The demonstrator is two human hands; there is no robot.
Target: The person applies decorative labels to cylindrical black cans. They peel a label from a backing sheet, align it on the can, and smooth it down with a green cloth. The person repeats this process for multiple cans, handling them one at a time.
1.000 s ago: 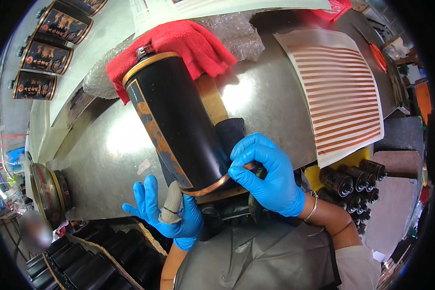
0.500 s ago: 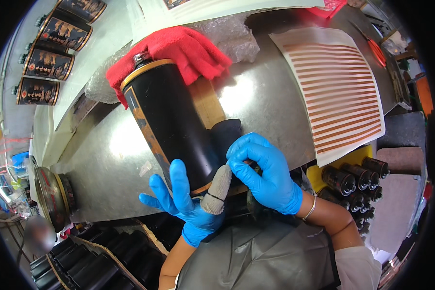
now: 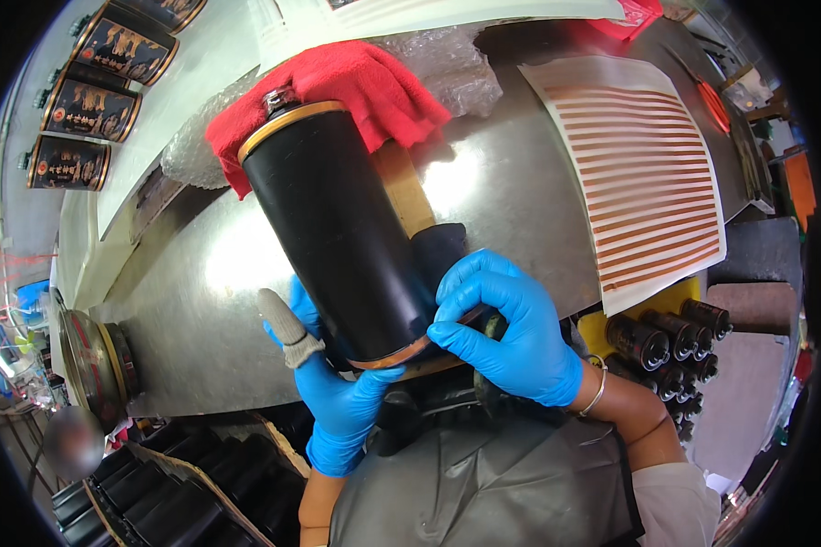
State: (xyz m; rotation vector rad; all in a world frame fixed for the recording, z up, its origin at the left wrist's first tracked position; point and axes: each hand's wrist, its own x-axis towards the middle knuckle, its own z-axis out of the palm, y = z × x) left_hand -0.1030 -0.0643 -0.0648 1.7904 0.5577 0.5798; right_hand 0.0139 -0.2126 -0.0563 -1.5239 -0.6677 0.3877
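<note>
A large black bottle [image 3: 337, 228] lies tilted before me, its capped neck away from me and a gold ring below it. Around its near end runs a thin copper-coloured strip [image 3: 392, 356]. My left hand [image 3: 337, 392], blue-gloved with a grey cloth cot [image 3: 287, 326] on one finger, holds this end; its thumb is by the rim and other fingers reach along the left side, partly hidden. With thumb and forefinger together, my right hand [image 3: 506, 333], also gloved, pinches the strip at the rim's right side; its end is hidden.
A red cloth [image 3: 365, 87] and bubble wrap lie behind the bottle on the metal table [image 3: 520, 219]. To the right is a white sheet [image 3: 639, 173] of copper strips. Decorated black bottles [image 3: 96, 105] stand at far left; several more sit in a yellow crate [image 3: 593, 328].
My left hand has gone from spread fingers to a hold on the bottle's near end. The bottle has turned, taking its patterned side panel out of sight on the left. My right hand stays pinched.
</note>
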